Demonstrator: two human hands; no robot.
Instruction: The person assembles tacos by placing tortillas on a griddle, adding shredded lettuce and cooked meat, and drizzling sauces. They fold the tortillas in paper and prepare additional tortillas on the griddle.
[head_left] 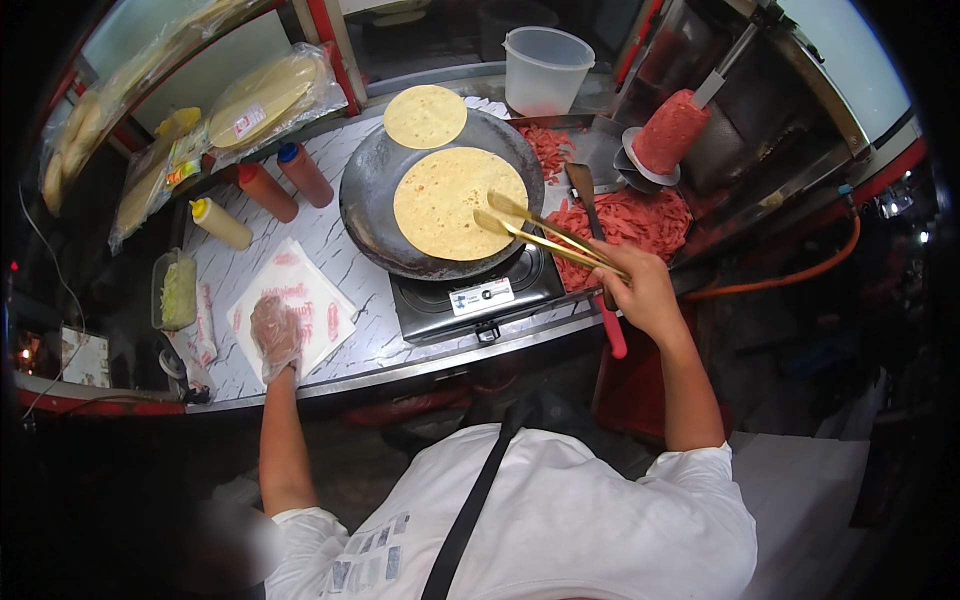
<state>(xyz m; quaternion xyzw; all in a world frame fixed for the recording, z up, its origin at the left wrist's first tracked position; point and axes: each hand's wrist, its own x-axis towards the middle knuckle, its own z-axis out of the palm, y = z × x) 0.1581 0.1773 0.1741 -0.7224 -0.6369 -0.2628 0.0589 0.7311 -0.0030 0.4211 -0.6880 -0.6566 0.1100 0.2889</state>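
My right hand (645, 285) is closed round a pair of gold tongs (560, 240). The tongs' tips are parted and lie over the right side of a large tortilla (450, 205) in a dark round pan (365, 215). A smaller tortilla (425, 117) overlaps the pan's far rim. The pan sits on a black portable gas stove (480, 300). My left hand (275, 335), in a clear plastic glove, rests palm down on printed white wrapping paper (310, 285) at the left of the counter, its fingers stretched forward.
Shredded red meat (640, 225) lies in a tray beside the pan, with a spatula (583, 185) and a pink-handled tool (611, 330). A meat spit (670, 135) stands behind. Squeeze bottles (305, 175), a shredded-greens tub (178, 290), bagged flatbreads (265, 95) and a white bucket (545, 70) surround.
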